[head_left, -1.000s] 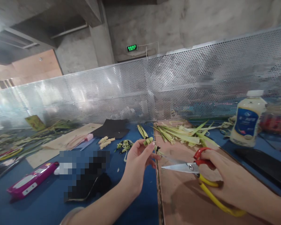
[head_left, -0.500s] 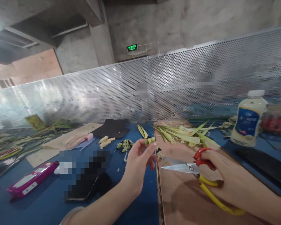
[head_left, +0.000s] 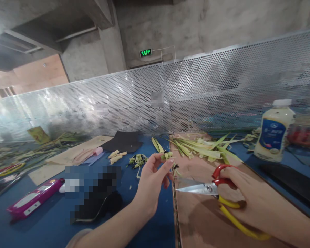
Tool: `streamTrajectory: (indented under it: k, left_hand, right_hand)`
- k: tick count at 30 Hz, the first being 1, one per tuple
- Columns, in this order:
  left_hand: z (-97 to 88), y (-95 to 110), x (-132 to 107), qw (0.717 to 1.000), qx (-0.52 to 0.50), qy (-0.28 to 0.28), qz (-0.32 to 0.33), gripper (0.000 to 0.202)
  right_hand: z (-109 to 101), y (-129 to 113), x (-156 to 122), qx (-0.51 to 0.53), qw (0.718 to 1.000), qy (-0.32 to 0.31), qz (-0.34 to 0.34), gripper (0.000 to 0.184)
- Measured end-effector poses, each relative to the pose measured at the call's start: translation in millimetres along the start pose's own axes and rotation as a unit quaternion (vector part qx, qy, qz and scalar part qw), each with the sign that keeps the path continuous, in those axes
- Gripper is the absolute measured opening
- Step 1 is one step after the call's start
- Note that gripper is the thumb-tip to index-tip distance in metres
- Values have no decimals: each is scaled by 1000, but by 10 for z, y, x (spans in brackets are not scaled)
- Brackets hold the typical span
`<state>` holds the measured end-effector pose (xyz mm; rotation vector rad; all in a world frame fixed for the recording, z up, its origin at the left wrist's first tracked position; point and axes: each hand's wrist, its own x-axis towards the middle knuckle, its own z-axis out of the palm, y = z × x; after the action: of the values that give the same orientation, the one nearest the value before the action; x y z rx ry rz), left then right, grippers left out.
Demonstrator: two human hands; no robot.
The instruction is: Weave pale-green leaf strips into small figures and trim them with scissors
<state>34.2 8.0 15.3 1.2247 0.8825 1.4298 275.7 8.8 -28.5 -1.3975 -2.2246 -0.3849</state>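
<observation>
Between the thumb and fingers of my left hand (head_left: 155,179) is a small pale-green piece of woven leaf (head_left: 166,156), partly covered by the fingers. My right hand (head_left: 250,196) grips a pair of scissors (head_left: 209,188) with red and yellow handles. The blades point left, low over the brown board (head_left: 196,224), and stand a little apart from each other. A pile of pale-green leaf strips (head_left: 204,148) lies on the board beyond both hands. Left of my left hand sits a small tangle of green and black scraps (head_left: 138,160).
At the right stand a bottle with a blue label (head_left: 274,132) and a black phone (head_left: 291,182). To the left lie a purple box (head_left: 36,199), several yellowish pieces (head_left: 116,157) and black paper (head_left: 124,141). A perforated metal screen (head_left: 134,100) closes off the back.
The scissors have shifted slightly left and down with my right hand. My left hand stays nearly in place, and the leaf piece in it has turned a little.
</observation>
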Motion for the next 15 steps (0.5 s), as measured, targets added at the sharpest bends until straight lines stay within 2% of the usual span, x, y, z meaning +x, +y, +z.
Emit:
streamTrajectory:
  k: [7, 15]
  left_hand:
    - [19, 14, -15, 1000, 21, -2, 3, 20]
    - [25, 15, -3, 997, 71, 7, 9, 21]
  right_hand:
    - [-53, -58, 15, -1, 1000, -8, 4, 25]
    - [-8, 18, 13, 10, 999, -33, -6, 22]
